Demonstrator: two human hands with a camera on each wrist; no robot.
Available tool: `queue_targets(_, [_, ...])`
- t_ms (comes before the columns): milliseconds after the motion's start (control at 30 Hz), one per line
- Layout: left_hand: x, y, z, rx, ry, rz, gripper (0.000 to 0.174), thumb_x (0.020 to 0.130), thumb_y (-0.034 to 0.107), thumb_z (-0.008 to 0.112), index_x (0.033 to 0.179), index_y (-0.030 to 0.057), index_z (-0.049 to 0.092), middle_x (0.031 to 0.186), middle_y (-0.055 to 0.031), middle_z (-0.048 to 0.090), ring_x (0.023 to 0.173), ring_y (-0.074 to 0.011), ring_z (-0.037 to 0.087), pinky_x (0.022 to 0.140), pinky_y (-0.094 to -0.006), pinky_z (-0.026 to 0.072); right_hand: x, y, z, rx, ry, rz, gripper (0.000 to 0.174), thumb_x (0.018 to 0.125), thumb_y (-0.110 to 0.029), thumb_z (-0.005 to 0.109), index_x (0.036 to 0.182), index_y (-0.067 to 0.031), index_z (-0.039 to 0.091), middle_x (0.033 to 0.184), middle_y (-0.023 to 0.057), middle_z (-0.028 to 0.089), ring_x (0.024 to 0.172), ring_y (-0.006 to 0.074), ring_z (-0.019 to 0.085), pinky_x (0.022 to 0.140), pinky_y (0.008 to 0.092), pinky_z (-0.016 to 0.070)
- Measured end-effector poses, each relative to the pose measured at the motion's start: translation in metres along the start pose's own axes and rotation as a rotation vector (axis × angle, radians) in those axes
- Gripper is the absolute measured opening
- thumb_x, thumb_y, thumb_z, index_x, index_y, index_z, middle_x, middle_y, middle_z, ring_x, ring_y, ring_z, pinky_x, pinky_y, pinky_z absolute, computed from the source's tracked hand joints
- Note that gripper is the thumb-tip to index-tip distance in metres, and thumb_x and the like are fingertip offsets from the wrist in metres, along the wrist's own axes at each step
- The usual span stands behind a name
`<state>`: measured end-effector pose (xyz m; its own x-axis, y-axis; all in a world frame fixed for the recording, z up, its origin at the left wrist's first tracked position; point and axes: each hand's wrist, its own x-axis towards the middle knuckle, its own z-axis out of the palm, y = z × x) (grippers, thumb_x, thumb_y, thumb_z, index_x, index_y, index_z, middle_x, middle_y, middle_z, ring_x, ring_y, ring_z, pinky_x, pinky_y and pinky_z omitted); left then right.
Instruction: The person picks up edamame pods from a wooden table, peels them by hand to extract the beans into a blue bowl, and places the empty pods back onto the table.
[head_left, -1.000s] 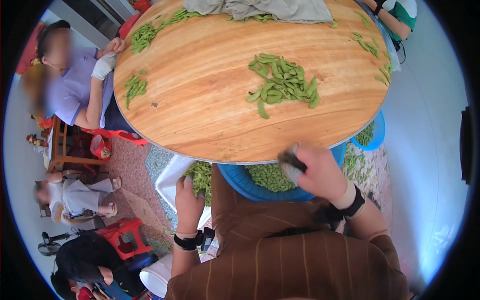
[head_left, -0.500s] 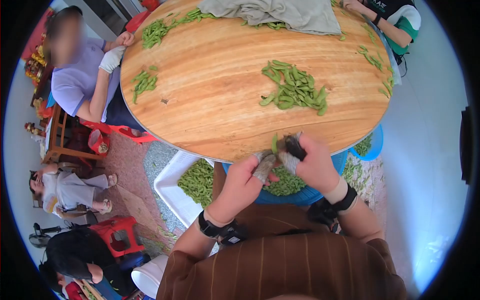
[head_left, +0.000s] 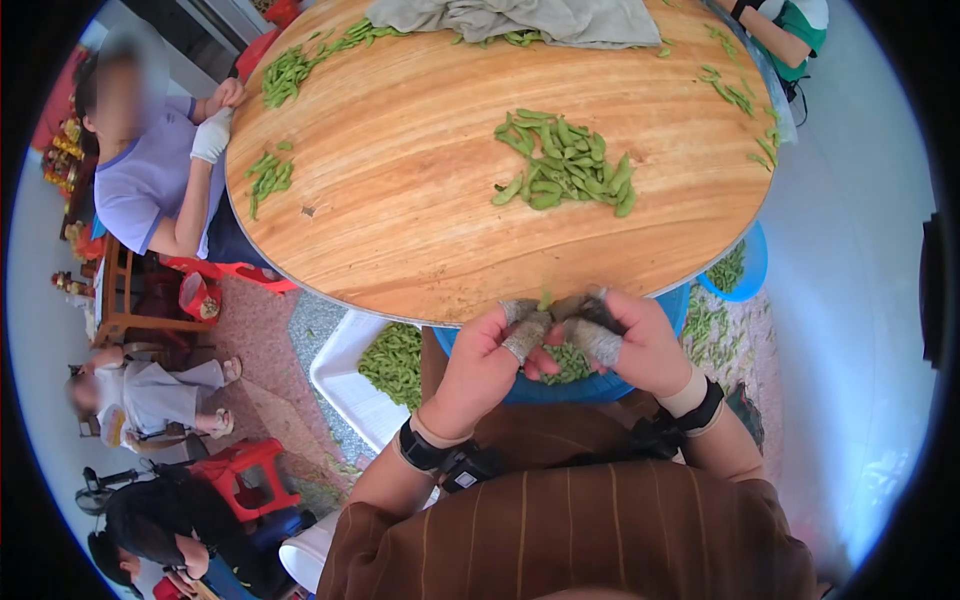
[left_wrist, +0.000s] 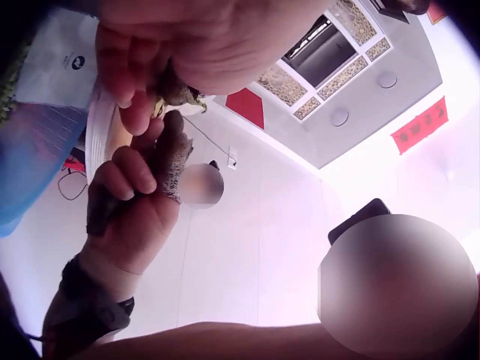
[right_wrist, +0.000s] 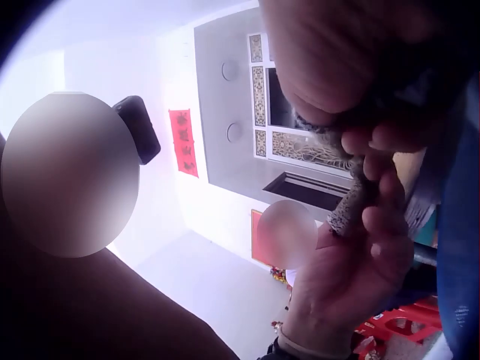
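At the near edge of the round wooden table, the left hand pinches a green pod between taped thumb and fingers. The right hand meets it from the other side, its wrapped fingers and thumb closed at the same pod. Both hands are over a blue basin of shelled green beans. In the left wrist view a bit of the pod shows between the hands; the fingers hide most of it. A pile of pods lies on the tabletop.
A white crate of green pods stands left of the basin, and a smaller blue basin at the right. A grey cloth lies at the far side. A person in lilac sits at the left edge.
The left hand has come up from the white crate to the right hand, and a pod is now held between them. Since half a second ago, less of the pod shows.
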<state>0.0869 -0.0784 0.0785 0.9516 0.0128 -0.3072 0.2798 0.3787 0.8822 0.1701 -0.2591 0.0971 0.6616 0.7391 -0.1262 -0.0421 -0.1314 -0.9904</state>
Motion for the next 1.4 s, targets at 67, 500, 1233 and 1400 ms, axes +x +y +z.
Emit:
queue_targets(67, [-0.002,0.001,0.001,0.021,0.024,-0.017,0.016,0.095,0.008,0.045,0.102,0.0009,0.058,0.085,-0.0058,0.064,0.067,-0.0124,0.062,0.058,-0.0232,0.0476,-0.003,-0.003,-0.003,0.12,0.149,0.083,0.028,0.092,-0.015,0.056,0.115,-0.0006,0.055,0.084,0.0024,0.061,0.058,0.0052,0.05,0.05,0.0195,0.0405])
queue_targets(500, [-0.01,0.006,0.015,0.319,-0.1,0.034,0.011,0.097,0.012,0.048,0.098,0.0036,0.055,0.073,-0.0016,0.057,0.064,-0.0083,0.055,0.058,-0.022,0.0447,-0.005,0.002,-0.003,0.004,0.072,0.068,0.019,0.086,-0.011,0.061,0.102,-0.0015,0.058,0.079,0.0036,0.061,0.076,0.0078,0.054,0.069,0.0262,0.0461])
queue_targets(1233, [-0.004,-0.002,0.019,1.132,0.08,0.693,0.027,0.073,-0.002,0.058,0.1,0.0011,0.058,0.081,-0.0188,0.059,0.077,-0.0381,0.06,0.065,-0.0402,0.0489,-0.014,0.009,0.002,0.44,0.036,0.174,0.031,0.091,-0.004,0.043,0.121,-0.0033,0.053,0.076,0.0015,0.057,0.051,0.0055,0.046,0.045,0.019,0.0396])
queue_targets(1400, [-0.001,-0.005,0.009,0.809,0.069,0.489,0.027,0.075,-0.007,0.047,0.099,0.0009,0.058,0.07,-0.0087,0.062,0.06,-0.0163,0.061,0.056,-0.0271,0.0471,-0.019,-0.001,0.003,0.304,0.011,0.135,0.028,0.092,-0.005,0.043,0.119,-0.0005,0.05,0.081,0.0024,0.059,0.058,0.0055,0.052,0.046,0.0188,0.044])
